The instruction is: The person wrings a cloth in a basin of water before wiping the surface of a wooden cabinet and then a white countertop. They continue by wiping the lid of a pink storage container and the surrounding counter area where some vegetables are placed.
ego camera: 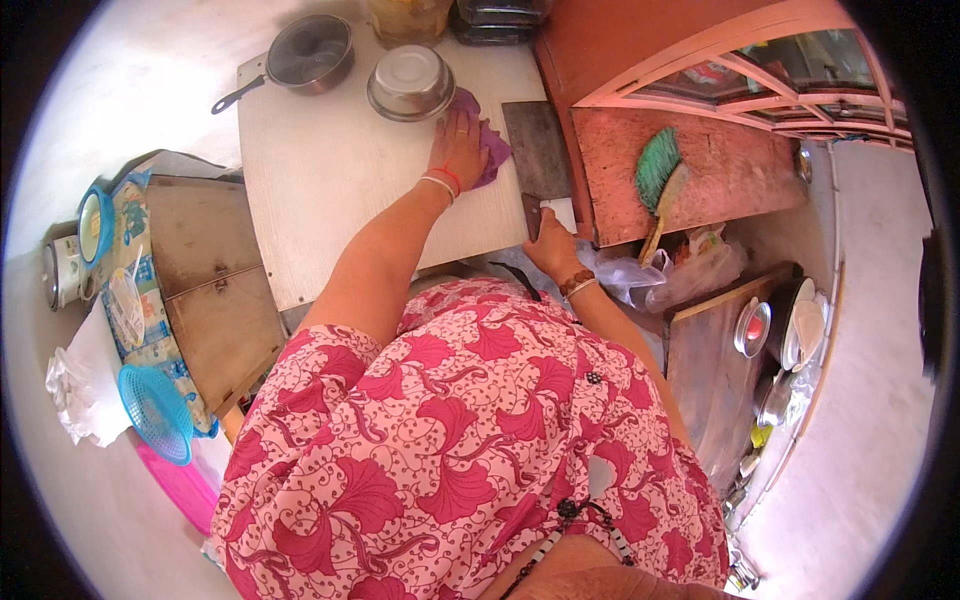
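My left hand (pixel 457 150) lies palm down on a crumpled purple cloth (pixel 493 154), pressing it to a pale wood-grain tabletop (pixel 330 195). Just beyond the fingertips an upturned steel bowl (pixel 410 81) sits on the same top, and the cloth reaches its rim. At the table's near right corner is my right hand (pixel 553 244), its fingers at a small brown piece (pixel 532 216) and a white piece (pixel 559 214). Whether it grips them or only rests there is hard to see. A dark flat panel (pixel 537 148) runs along the table's right side.
A lidded frying pan (pixel 310 54) stands at the back left, its handle past the edge. On the right, a green-bristled brush (pixel 660 176) lies on a red wooden surface (pixel 720 172), above plastic bags (pixel 637 277). A blue basket (pixel 155 415) is at left.
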The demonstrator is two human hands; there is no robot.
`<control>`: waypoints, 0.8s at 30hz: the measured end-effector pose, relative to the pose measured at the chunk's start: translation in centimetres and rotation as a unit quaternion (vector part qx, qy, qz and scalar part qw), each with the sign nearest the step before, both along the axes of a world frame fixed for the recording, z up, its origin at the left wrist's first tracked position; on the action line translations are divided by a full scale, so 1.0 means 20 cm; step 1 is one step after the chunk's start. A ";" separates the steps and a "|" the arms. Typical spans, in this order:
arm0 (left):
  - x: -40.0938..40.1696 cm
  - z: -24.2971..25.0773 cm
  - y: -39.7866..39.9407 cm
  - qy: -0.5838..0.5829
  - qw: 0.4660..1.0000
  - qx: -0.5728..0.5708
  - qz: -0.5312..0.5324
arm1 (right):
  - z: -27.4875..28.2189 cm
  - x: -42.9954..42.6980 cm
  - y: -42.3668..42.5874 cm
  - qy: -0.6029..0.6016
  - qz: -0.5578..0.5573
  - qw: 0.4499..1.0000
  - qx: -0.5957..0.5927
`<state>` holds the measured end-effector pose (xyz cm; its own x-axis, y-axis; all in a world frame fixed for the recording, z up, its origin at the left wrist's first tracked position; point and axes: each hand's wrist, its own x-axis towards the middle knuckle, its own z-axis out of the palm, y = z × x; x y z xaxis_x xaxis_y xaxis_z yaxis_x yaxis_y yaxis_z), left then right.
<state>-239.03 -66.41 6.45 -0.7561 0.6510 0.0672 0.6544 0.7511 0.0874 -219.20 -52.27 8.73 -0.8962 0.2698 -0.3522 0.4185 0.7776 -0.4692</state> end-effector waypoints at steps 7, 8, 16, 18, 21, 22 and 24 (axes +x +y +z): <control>-0.12 0.10 0.19 0.045 0.997 0.038 -0.041 | 0.16 0.16 0.05 0.000 -0.037 0.998 -0.049; -0.13 0.12 0.23 0.043 0.998 0.015 -0.051 | 0.22 0.21 0.05 0.001 -0.045 0.998 -0.046; -0.28 0.23 0.34 0.144 0.987 -0.009 -0.067 | 0.67 0.71 0.06 0.000 -0.023 0.995 -0.095; -0.33 0.24 0.40 0.170 0.981 0.002 -0.095 | 0.70 0.81 0.03 0.037 -0.035 0.994 -0.096; -0.42 0.29 0.51 0.165 0.980 0.000 -0.111 | 0.68 0.88 0.00 0.082 -0.075 0.989 -0.098; -0.44 0.31 0.52 0.157 0.980 0.010 -0.120 | 0.66 0.88 0.00 0.092 -0.105 0.985 -0.099; -0.45 0.39 0.52 0.165 0.977 0.013 -0.136 | 0.62 0.86 -0.06 0.093 -0.139 0.980 -0.108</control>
